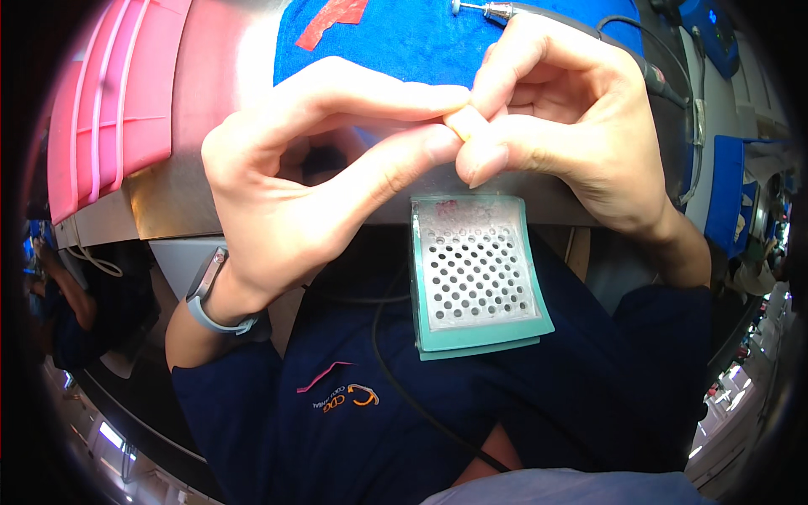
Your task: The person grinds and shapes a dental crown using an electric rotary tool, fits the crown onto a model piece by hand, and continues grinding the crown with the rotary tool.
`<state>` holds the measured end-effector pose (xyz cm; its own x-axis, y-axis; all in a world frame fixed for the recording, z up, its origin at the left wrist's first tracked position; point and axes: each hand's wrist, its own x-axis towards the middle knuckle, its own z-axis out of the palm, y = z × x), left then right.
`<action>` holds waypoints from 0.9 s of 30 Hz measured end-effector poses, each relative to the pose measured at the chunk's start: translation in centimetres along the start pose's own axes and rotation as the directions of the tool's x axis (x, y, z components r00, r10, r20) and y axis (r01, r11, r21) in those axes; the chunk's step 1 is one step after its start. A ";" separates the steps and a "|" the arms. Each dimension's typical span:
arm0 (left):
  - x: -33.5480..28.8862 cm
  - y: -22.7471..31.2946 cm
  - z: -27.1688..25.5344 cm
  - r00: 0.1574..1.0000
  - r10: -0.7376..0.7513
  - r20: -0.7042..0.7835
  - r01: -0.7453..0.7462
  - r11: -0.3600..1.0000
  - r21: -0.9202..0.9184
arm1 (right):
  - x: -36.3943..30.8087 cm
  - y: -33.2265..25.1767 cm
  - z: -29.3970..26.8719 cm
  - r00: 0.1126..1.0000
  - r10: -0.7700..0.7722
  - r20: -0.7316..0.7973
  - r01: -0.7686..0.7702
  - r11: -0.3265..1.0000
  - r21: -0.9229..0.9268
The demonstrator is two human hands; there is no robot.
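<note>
Between my two hands, above the near edge of the bench, is a small cream-coloured, tooth-like piece (467, 123). My left hand (282, 172) pinches it from the left with thumb and forefinger. From the other side, my right hand (581, 126) grips it between thumb and bent fingers. Most of the piece is hidden by the fingertips, so its full shape cannot be made out. Just beyond my right hand lies a rotary handpiece (661, 82) with a small disc-shaped tip, partly covered by that hand.
A blue towel (396, 42) with a red strip (332, 23) covers the bench ahead. Below my hands, a teal-framed box (480, 339) with a perforated metal top juts toward me. Pink ribbed trays (109, 101) stand left; a blue control unit (711, 35) and blue bin (725, 202) sit right.
</note>
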<state>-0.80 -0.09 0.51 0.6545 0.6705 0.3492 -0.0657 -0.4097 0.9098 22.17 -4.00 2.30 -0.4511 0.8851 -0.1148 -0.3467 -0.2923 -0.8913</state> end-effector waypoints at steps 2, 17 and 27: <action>0.0 -0.2 0.1 1.000 0.001 -0.005 -0.002 1.000 -0.007 | -0.1 0.0 0.4 0.996 0.025 -0.088 -0.038 0.989 -0.141; 0.1 -0.1 0.0 1.000 -0.017 0.004 0.017 1.000 -0.019 | -0.2 0.2 0.6 0.994 -0.077 -0.084 0.064 0.987 -0.146; 0.0 -0.1 -0.1 1.000 -0.018 0.009 0.018 1.000 0.003 | -0.1 0.0 0.1 0.999 -0.020 -0.050 0.013 0.991 -0.134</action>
<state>-0.89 0.00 0.38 0.6621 0.6726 0.3305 -0.0517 -0.3990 0.9155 22.16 -4.08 2.39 -0.4022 0.9078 -0.1185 -0.2392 -0.2292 -0.9435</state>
